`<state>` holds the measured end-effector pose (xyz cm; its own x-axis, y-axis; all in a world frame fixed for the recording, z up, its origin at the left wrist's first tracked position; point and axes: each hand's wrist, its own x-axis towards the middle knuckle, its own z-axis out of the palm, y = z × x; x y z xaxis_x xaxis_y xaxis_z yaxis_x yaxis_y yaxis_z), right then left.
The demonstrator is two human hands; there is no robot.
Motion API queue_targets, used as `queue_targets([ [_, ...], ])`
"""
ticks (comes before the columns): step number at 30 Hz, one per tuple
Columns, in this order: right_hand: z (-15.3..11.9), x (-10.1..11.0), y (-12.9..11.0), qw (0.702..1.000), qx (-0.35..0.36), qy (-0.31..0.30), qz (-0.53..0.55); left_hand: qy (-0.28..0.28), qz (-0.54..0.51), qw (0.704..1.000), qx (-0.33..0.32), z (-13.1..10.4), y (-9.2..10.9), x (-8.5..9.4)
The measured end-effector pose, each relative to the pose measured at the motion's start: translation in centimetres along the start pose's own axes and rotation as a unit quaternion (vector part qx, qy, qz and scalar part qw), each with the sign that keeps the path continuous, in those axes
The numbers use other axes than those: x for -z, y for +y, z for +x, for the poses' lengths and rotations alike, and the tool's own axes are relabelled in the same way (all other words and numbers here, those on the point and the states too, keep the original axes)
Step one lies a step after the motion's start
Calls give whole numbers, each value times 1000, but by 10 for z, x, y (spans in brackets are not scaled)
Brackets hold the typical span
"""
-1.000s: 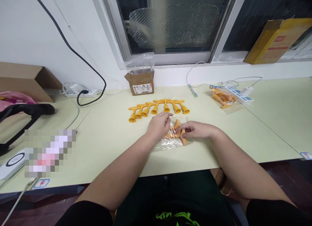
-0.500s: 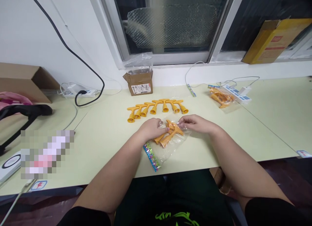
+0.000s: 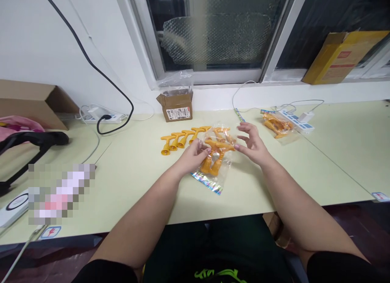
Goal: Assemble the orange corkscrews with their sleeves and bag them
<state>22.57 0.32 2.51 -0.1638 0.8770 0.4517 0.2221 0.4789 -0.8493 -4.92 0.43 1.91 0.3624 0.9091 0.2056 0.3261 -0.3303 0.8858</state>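
My left hand [image 3: 192, 157] is closed on the left side of a clear plastic bag [image 3: 224, 163], its thumb pressed over the front. Inside the bag are orange-yellow plastic T-shaped pieces [image 3: 217, 166] with flared ends, seen through the film. The bag is tilted up off the table, its colourful printed header strip [image 3: 210, 184] hanging toward me. At the bag's right edge, my right hand [image 3: 253, 145] has its fingers spread, with the thumb tip touching the end of a piece through the film. Behind the bag, a row of loose yellow T-shaped pieces [image 3: 182, 140] is partly covered.
Another bag of yellow pieces [image 3: 278, 126] lies at the right by a power strip [image 3: 300, 122]. A small open cardboard box [image 3: 177, 106] stands against the wall. At the left are a larger cardboard box [image 3: 27, 102], a black strap-like object [image 3: 39, 144] and cables.
The bag has been lifted and turned, so its header strip now points toward me instead of lower left. My right hand has opened its fingers and moved up slightly.
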Motion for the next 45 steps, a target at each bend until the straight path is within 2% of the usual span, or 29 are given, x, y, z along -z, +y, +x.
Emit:
queue_targets([
  [1, 0, -2, 0, 999, -6, 29, 18, -1, -69, 997, -20, 1, 1, -2],
  [3, -1, -6, -2, 997, -35, 15, 72, 2, -157, 986, -50, 1, 3, -6],
  [5, -2, -12, -4, 991, -66, -40, 108, 27, -165, 984, -67, 0, 4, -10],
  [7, -3, -20, -7, 989, -87, -60, 106, 41, -144, 986, -70, 0, 2, -13],
  [9, -3, -29, -8, 990, -94, -35, 94, 39, -130, 989, -68, 0, -3, -14],
  [12, 0, -37, -10, 988, -92, 40, 114, 30, -154, 985, -78, 2, -12, -14],
  [14, 3, -38, -15, 986, -88, 67, 123, 1, -182, 981, -70, 3, -14, -13],
  [18, 12, -31, -34, 994, -72, -2, 84, -79, -207, 975, -35, 1, -9, -10],
  [21, 18, -28, -50, 996, -55, 8, 67, -66, -234, 969, -40, 0, -4, -8],
  [24, 26, -30, -57, 995, -60, -20, 75, -59, -234, 970, -32, -1, -1, -5],
  [27, 34, -32, -55, 989, -60, -40, 128, -37, -235, 971, -30, 1, 0, -5],
  [30, 38, -31, -45, 978, -77, -100, 165, 1, -242, 970, -34, 3, 0, -7],
  [35, 28, -35, -25, 968, -71, -150, 191, -34, -300, 953, -28, 4, -3, -10],
  [38, 22, -42, -15, 964, -57, -155, 207, -9, -334, 942, -17, 4, -6, -13],
  [41, 20, -50, -9, 962, -82, -149, 215, 30, -341, 940, 15, 3, -8, -15],
  [45, 21, -57, -10, 973, -70, -76, 208, 75, -333, 940, -7, 5, -8, -10],
])
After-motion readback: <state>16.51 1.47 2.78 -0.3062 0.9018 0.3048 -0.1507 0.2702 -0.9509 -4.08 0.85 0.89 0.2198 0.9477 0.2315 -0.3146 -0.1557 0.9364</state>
